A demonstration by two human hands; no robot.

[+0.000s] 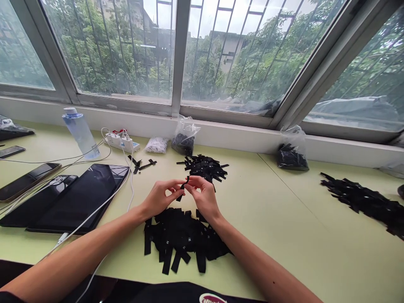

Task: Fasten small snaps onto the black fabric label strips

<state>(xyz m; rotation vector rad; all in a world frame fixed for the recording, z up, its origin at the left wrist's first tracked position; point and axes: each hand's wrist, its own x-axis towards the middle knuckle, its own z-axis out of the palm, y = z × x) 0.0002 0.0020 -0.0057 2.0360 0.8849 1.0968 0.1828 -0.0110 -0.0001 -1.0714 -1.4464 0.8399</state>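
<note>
Between my two hands, above the table, is a short black fabric strip (pixel 179 197). My left hand (pixel 161 194) pinches it from the left with thumb and forefinger. From the other side the fingers of my right hand (pixel 202 194) are closed on its upper end, which bends over at the fingertips. Just below my hands lies a wide heap of black fabric strips (pixel 176 233), some with small white marks like a letter M. Beyond my fingers is a second pile of black strips (pixel 206 167), dotted with small pale marks.
At left are a dark tablet (pixel 85 198), phones (pixel 28 181), white cables, a power strip (pixel 123 141) and a water bottle (pixel 82 134). Plastic bags (pixel 184 141) stand along the window ledge, another bag (pixel 292 153) farther right. More black strips (pixel 362 198) lie at far right.
</note>
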